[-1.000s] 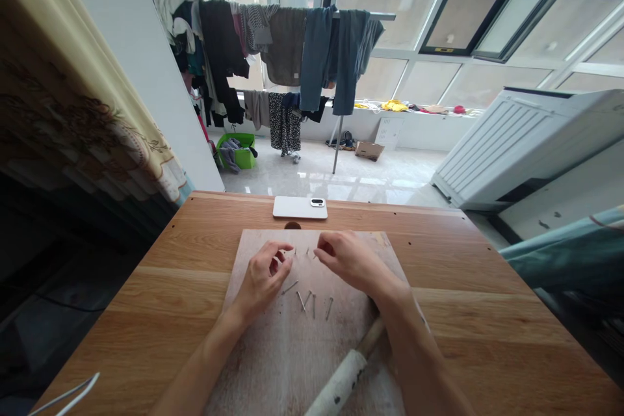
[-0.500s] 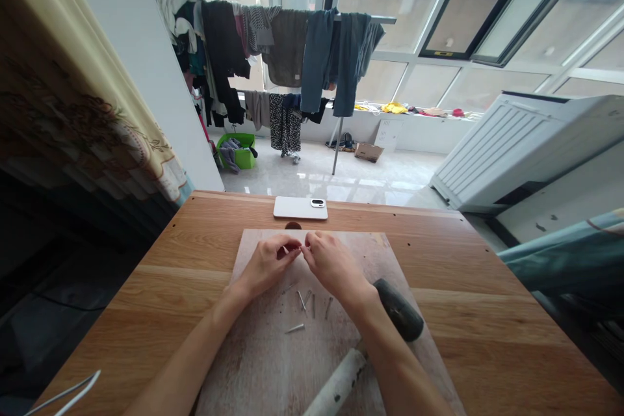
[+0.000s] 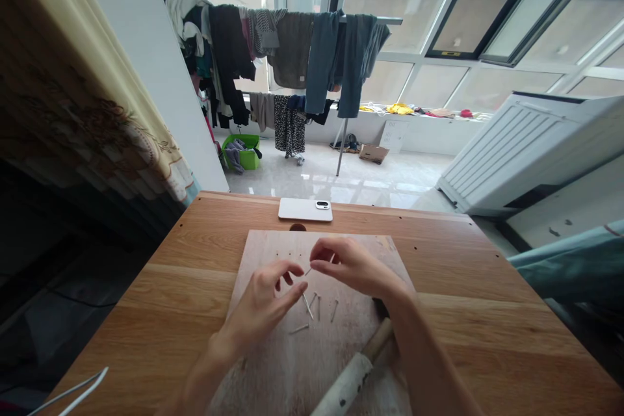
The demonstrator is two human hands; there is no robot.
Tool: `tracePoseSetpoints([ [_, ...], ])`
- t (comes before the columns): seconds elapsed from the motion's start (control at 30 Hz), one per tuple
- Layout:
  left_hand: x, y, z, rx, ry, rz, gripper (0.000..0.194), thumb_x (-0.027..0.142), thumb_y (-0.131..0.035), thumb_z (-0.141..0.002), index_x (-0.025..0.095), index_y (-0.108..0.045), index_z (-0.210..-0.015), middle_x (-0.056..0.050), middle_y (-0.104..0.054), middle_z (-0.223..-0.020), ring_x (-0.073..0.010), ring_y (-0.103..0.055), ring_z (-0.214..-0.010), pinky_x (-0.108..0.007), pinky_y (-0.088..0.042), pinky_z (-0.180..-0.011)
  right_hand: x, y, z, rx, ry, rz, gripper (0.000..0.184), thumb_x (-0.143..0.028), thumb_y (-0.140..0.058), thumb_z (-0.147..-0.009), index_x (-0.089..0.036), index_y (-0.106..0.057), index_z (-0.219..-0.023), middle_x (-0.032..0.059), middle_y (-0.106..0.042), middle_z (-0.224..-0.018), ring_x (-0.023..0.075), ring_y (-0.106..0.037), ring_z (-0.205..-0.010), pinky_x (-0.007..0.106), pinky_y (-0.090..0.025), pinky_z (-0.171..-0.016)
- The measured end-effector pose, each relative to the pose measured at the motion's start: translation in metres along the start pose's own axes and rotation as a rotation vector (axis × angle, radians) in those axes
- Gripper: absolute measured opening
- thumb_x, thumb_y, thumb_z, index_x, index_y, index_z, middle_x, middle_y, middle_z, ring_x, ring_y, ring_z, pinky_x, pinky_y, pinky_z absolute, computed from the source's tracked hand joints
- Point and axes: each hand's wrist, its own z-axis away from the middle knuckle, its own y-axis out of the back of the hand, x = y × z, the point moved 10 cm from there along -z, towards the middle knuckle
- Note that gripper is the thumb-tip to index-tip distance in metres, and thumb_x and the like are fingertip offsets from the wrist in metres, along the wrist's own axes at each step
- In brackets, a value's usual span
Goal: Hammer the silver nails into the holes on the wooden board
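Note:
My right hand (image 3: 348, 264) pinches a thin nail (image 3: 307, 272) between thumb and forefinger, above the middle of a pale wooden board (image 3: 273, 364). Close by on the left, my left hand (image 3: 268, 292) has its thumb and fingers apart, with nothing between them. Several loose nails (image 3: 334, 311) lie on the board just below the hands. A mallet (image 3: 348, 382) with a pale, flaked handle rests at the board's right side; my right forearm hides most of its dark head. Small dark dots (image 3: 290, 253) form a row near the board's far edge.
The board lies on a wooden table (image 3: 463, 338). Beyond it are a white phone (image 3: 299, 209) and a small round brown object (image 3: 298, 227). A white cable (image 3: 82, 390) shows at the lower left. Clothes (image 3: 292, 49) hang on a rack behind the table.
My hands have come apart and moved nearer to me, my right hand now holding a nail. The row of dots shows, and my right forearm covers more of the mallet's head.

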Motion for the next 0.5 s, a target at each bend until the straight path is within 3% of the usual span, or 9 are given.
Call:
tracePoseSetpoints([
  [0.07,-0.004,0.017,0.018,0.128,0.007,-0.106,0.021,0.042,-0.064,-0.095,0.024,-0.073,-0.102,-0.004,-0.073,-0.098,-0.0205,-0.067,-0.087,-0.031,-0.055,-0.078,0.004,0.004,0.006,-0.041,-0.001,-0.053,0.015,-0.032,-0.072,-0.095,-0.021,-0.071,-0.105,0.0003,-0.078,-0.086,0.0154,-0.072,-0.079,0.023,-0.054,-0.069],
  [0.13,-0.013,0.031,0.036,0.227,0.037,-0.163,0.024,0.045,-0.061,-0.097,0.025,-0.072,-0.101,-0.004,-0.072,-0.095,-0.0211,-0.067,-0.083,-0.031,-0.056,-0.074,0.013,0.011,0.009,-0.002,-0.037,-0.059,0.026,-0.035,-0.069,-0.097,-0.02,-0.067,-0.118,0.0033,-0.078,-0.092,0.0177,-0.073,-0.084,0.028,-0.056,-0.074],
  [0.27,-0.033,0.038,0.074,0.261,0.077,-0.204,0.025,0.046,-0.058,-0.097,0.025,-0.071,-0.097,-0.002,-0.071,-0.087,-0.018,-0.065,-0.067,-0.027,-0.055,-0.062,0.025,0.022,0.012,0.089,-0.083,-0.013,0.03,-0.036,-0.061,-0.101,-0.02,-0.064,-0.126,0.0075,-0.077,-0.102,0.0214,-0.072,-0.092,0.036,-0.055,-0.082],
  [0.37,-0.04,0.039,0.11,0.323,0.036,-0.244,0.022,0.044,-0.059,-0.097,0.026,-0.072,-0.099,-0.004,-0.073,-0.099,-0.0208,-0.071,-0.085,-0.028,-0.06,-0.075,0.019,0.029,0.018,0.11,-0.07,0.016,0.033,-0.039,-0.061,-0.101,-0.023,-0.063,-0.13,0.0062,-0.076,-0.103,0.022,-0.072,-0.094,0.037,-0.054,-0.085],
  [0.5,-0.039,0.045,0.155,0.475,-0.071,-0.394,0.018,0.038,-0.059,-0.097,0.029,-0.074,-0.104,-0.007,-0.07,-0.117,-0.0247,-0.07,-0.105,-0.033,-0.061,-0.089,-0.008,0.048,0.035,0.188,-0.012,0.046,0.036,-0.042,-0.058,-0.102,-0.026,-0.061,-0.134,0.0048,-0.076,-0.105,0.0218,-0.071,-0.093,0.037,-0.054,-0.086],
])
